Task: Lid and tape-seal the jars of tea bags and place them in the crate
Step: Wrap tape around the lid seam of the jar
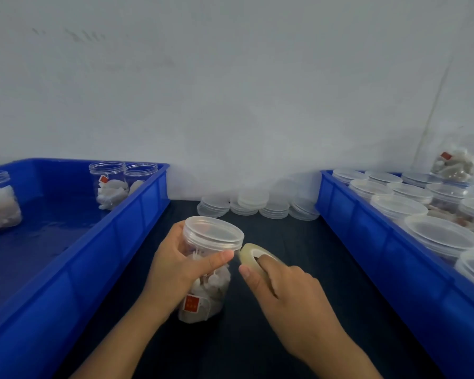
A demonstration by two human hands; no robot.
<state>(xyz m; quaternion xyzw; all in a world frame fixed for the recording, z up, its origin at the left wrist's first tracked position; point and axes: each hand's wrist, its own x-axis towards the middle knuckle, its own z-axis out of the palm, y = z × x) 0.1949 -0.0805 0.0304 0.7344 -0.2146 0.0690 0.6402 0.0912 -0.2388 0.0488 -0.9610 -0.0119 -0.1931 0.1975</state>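
While the left hand (173, 272) grips a clear lidded jar (208, 258) of tea bags at centre, fingers curled round its far side w/ thumb across the front just under the lid (213, 230), the jar's base sits on or just above the dark counter (298, 269); can't tell which. Right hand (288, 291) holds a roll of clear tape (253, 255) just right of the jar, forefinger hooked thru the core, thumb pressed along the roll's near side. Roll's edge is touching or nearly touching the lid rim.

Counter is a black, matte strip running betw. two blue plastic crates. Left crate (137, 222) holds a few open jars (112, 184) w/ tea bags at its far end, plus one more at the far-left edge. Right crate (367, 242) is packed w/ lidded jars (443, 239), lids facing up. At the far end of the counter, against the wall, several loose clear lids (257, 205) lie in short stacks. Behind everything, a plain white-grey wall (230, 91) w/ faint smudges upper left; a thin pale line runs down it at far right. A clear bag of tea bags (453, 165) sits at the far-right corner.
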